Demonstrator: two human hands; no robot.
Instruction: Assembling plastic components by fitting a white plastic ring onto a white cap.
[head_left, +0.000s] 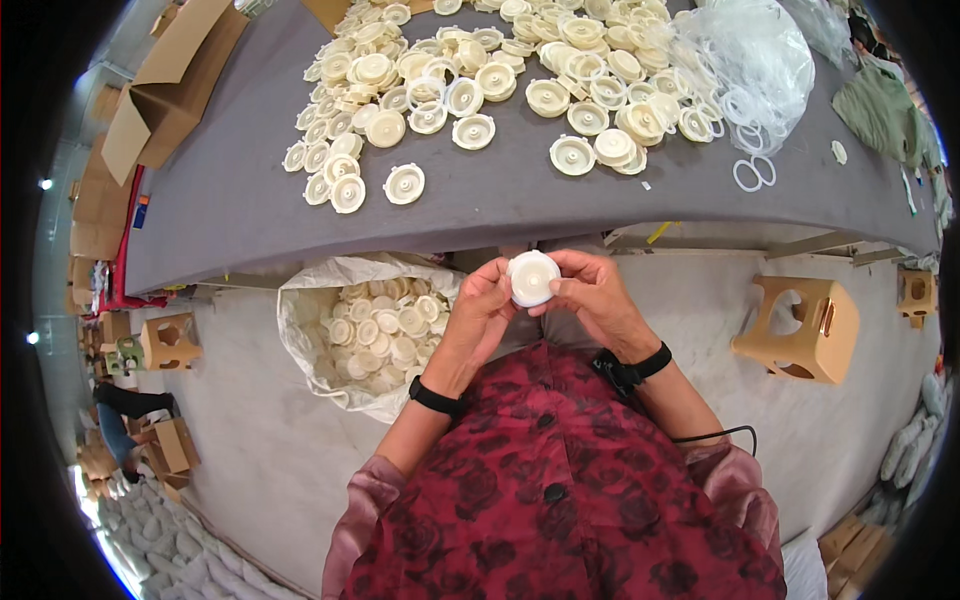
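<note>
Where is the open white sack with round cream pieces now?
In the head view, the white sack is on the floor, left of the person's left hand and just below the near edge of the grey table.

Tan stool (812, 343) on pale floor (250, 450)

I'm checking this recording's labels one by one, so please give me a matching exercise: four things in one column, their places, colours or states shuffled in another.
Column one:
1. Left hand and right hand
2. Woven sack
3. Large stool at right
4. Plastic bag

Column two:
A. Tan, on the floor
B. See-through, on the grey table
C. Holding a round white disc
D. Open-topped, containing pale discs

Pairs: 1-C, 2-D, 3-A, 4-B
</note>
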